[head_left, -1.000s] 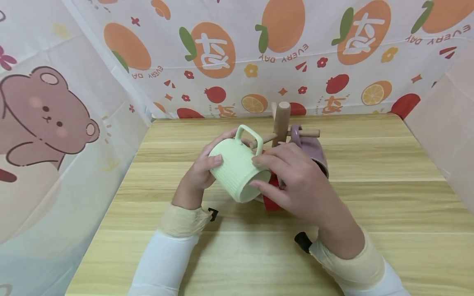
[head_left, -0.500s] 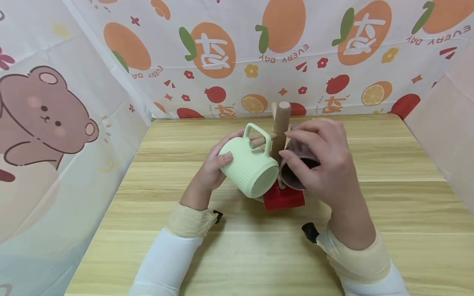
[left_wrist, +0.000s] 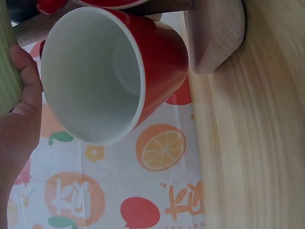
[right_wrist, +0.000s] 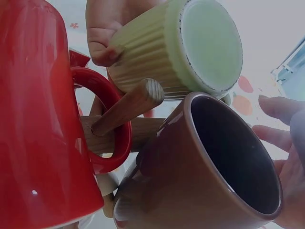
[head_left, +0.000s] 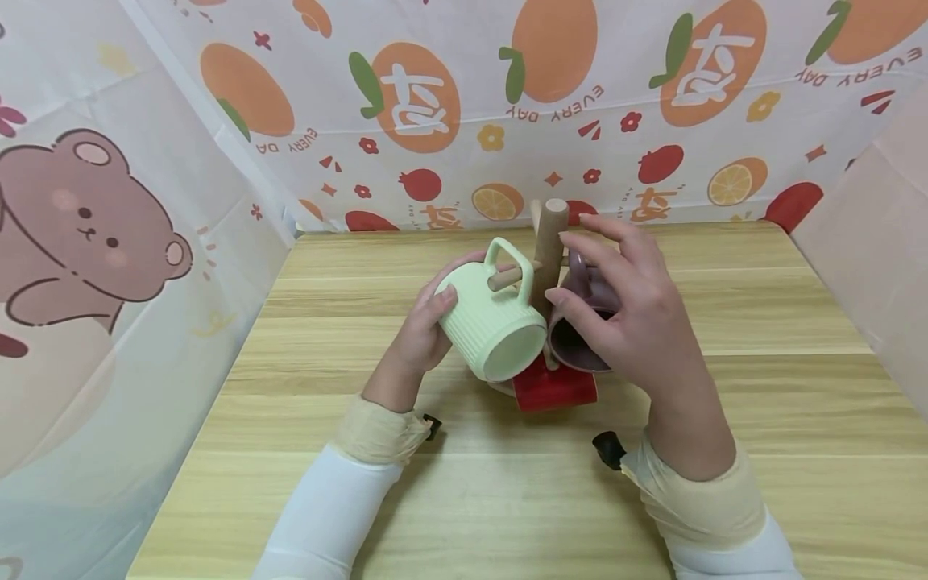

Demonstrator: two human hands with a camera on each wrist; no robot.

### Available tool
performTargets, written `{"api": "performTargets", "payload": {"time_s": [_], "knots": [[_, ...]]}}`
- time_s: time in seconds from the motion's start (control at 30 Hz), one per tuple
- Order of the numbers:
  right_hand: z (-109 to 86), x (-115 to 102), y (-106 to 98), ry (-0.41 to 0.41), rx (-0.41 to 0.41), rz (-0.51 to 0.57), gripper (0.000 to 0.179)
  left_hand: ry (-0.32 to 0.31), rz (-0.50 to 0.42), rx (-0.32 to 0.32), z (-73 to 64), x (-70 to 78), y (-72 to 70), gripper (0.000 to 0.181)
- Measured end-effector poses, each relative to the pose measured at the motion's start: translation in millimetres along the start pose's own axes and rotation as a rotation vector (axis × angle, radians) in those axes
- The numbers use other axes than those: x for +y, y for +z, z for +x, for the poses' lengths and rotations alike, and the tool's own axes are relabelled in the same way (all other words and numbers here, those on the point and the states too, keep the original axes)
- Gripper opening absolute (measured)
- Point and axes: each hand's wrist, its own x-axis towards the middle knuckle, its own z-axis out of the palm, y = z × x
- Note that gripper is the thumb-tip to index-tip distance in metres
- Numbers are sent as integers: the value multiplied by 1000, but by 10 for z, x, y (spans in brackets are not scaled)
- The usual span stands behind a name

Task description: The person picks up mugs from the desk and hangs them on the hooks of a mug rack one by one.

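Note:
A pale green ribbed mug (head_left: 489, 326) is gripped by my left hand (head_left: 426, 326), thumb on its side and base tilted toward me. A wooden peg (head_left: 505, 278) of the mug tree passes through its handle. My right hand (head_left: 638, 302) hovers beside the tree's post (head_left: 551, 254), fingers bent and apart with nothing between them. Just behind it hangs a purple-brown mug (right_wrist: 167, 176), partly hidden in the head view; whether the hand touches it, I cannot tell. Low on the tree, a red mug (head_left: 554, 389) hangs with a peg through its handle in the right wrist view.
The mug tree's wooden base (left_wrist: 214, 33) stands on a wood-grain table (head_left: 507, 499). In the left wrist view a red mug (left_wrist: 167, 62) with a white inside hangs on the tree's far side. A fruit-print cloth (head_left: 449, 185) rises behind the table.
My left hand has moved the green mug right, bringing its handle around the peg. My right hand has left the green mug and moved up and right, beside the post and purple-brown mug.

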Motion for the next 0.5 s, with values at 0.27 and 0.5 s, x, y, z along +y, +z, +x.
{"api": "performTargets", "payload": {"time_s": [0.27, 0.5], "knots": [[-5, 7, 2, 31, -46, 26, 65, -3, -10, 20, 14, -26, 25, 62], [-8, 24, 0, 38, -53, 49, 64, 23, 27, 48, 37, -23, 13, 61]]}}
